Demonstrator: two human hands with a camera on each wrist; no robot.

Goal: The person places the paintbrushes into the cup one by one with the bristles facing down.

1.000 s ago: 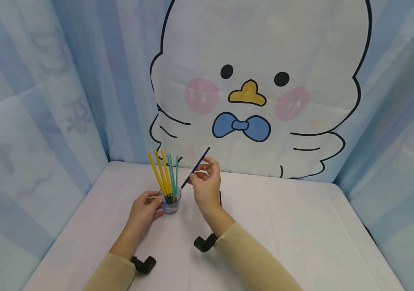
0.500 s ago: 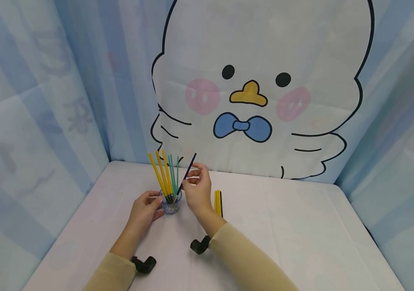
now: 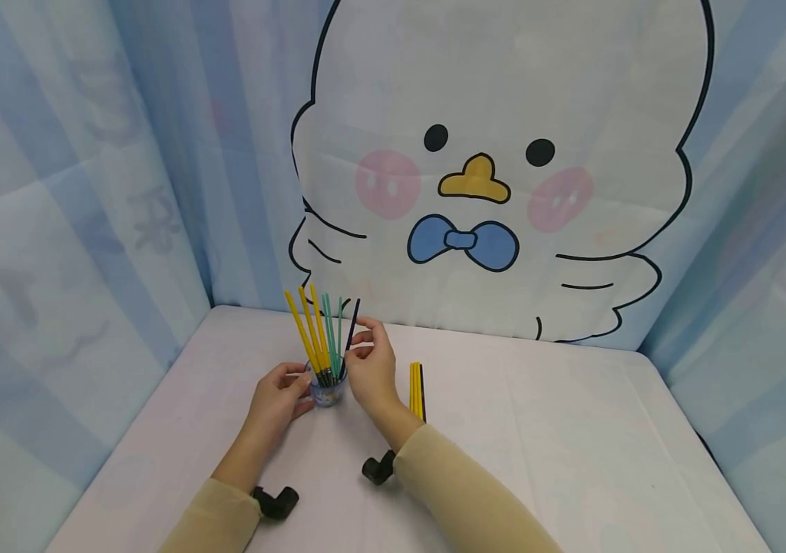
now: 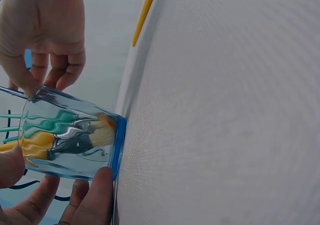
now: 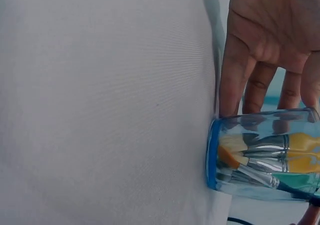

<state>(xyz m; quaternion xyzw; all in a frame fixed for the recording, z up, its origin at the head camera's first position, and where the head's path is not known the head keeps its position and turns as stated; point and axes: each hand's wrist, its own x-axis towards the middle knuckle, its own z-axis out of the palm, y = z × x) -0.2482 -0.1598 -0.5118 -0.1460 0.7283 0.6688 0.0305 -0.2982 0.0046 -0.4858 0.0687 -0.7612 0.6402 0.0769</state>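
Head view shows two bare hands at a small clear cup (image 3: 328,396) standing on the white table (image 3: 572,445), left of the middle and toward the far edge. The left hand (image 3: 277,393) holds the cup from its left side, thumb near the rim and fingers spread along the wall. From the right, the right hand (image 3: 372,370) pinches a dark brush (image 3: 353,326) between thumb and fingertips, its other fingers loosely bent and a little apart.

That dark brush stands bristles down inside the cup, at the right of the bunch, its handle leaning slightly right. Its orange tip lies close to the blue base (whether it touches, I cannot tell). Beside it in the cup are yellow brushes (image 3: 312,328) on the left, leaning left, and thin green brushes (image 3: 331,338) between.

To the right of the right hand, loose sticks (image 3: 414,388), yellow and black, lie side by side on the table, their near ends hidden by the right forearm. Both arms wear tan sleeves (image 3: 476,491). At the far side hangs a cloth backdrop (image 3: 462,100) with a cartoon chick in a blue bow tie.
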